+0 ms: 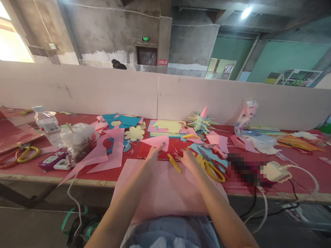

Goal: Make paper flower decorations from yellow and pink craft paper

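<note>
My left hand [154, 154] grips the lower edge of a wedge-shaped piece of pink paper [153, 140], its fingers partly hidden. On the red surface [144, 151] just beyond the pink sheet [170, 193], my right hand [188, 159] has its fingers apart beside small pink paper scraps [177, 151]. A yellow paper strip [174, 163] lies between the hands. Right of my right hand, yellow-handled scissors [216, 172] rest near a blue paper piece [219, 160]. Behind the hands are a stack of coloured paper [167, 126] and a yellow flower cutout [134, 133].
Cut pink paper [116, 144], a tape measure [53, 159], more scissors [28, 153] and a plastic bottle [46, 122] stand on the left. A fringed paper tree with a pink cone top [204, 113] stands behind. A white plug [276, 171] with cables lies right; a partition [124, 89] borders the table.
</note>
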The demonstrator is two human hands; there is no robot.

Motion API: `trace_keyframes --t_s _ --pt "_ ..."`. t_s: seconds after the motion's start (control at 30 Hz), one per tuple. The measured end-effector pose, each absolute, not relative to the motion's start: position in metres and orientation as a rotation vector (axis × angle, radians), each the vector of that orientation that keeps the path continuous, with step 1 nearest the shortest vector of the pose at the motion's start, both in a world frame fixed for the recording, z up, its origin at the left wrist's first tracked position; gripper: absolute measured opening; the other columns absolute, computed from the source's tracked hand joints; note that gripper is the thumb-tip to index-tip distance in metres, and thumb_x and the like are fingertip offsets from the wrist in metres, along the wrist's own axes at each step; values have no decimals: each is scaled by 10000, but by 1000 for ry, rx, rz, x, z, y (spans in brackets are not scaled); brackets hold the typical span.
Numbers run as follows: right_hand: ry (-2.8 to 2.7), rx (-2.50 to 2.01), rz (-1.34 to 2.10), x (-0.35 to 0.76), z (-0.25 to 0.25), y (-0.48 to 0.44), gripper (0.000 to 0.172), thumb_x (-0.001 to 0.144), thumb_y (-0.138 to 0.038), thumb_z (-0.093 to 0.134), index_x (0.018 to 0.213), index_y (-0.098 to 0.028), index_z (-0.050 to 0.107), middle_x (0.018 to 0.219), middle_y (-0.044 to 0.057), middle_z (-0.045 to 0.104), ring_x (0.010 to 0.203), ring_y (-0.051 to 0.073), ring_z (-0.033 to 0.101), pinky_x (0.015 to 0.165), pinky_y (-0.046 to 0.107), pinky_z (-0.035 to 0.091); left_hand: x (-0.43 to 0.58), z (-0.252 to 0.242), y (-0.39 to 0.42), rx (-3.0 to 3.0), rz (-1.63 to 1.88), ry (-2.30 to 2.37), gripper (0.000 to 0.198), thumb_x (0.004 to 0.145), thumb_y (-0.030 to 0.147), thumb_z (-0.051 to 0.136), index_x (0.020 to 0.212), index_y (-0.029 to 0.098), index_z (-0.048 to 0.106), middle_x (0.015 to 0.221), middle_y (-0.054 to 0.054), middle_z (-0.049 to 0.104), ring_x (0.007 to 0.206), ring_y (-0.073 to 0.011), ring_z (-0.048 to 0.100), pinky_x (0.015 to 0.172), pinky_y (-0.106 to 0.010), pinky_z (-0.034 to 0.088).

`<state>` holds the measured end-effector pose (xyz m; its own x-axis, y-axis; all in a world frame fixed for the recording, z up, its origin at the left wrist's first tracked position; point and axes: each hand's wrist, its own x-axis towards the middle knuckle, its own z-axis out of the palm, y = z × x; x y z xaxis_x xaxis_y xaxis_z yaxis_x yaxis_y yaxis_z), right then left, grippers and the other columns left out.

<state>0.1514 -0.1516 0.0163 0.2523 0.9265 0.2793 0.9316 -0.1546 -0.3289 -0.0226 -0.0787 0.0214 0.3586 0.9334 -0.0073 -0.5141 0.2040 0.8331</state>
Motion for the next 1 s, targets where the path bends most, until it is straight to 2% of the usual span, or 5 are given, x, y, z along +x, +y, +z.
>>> trace_keyframes --t_s 0.13,0.5,0.73,0.9,1.0 --pt "-1650 -2165 -20 145 10 -133 154 801 -165 522 873 -96 640 945 143 626 888 207 579 732 262 395 -23 24 -81 843 1097 607 500 522 331 810 962 171 634 1109 -113 633 1065 -260 563 831 -340 485" --pt "-1498 -2158 -88 131 4 -132 311 811 -23 340 939 -111 610 975 132 601 938 212 533 746 273 378 -20 20 -77 832 1096 617 534 505 329 820 970 160 620 1128 -132 624 1048 -257 577 813 -331 497" --pt "-1355 -2007 29 137 0 -127 237 807 -86 399 846 -119 630 980 149 593 981 237 509 779 302 384 -18 16 -77 842 1117 656 515 507 365 811 950 168 635 1094 -114 642 1022 -253 587 802 -322 496" --pt "-1212 -1743 195 155 -5 -122 152 786 -239 498 788 -152 623 847 98 631 833 209 553 787 315 408 -18 15 -75 833 1128 632 506 504 362 813 936 172 631 1091 -113 641 1047 -252 573 809 -317 494" --pt "-1174 -1452 315 168 -6 -124 218 770 -377 525 776 -178 616 728 55 620 700 179 550 669 291 441 -18 15 -76 818 1152 634 529 483 355 823 943 180 630 1038 -106 660 1028 -252 583 822 -330 490"
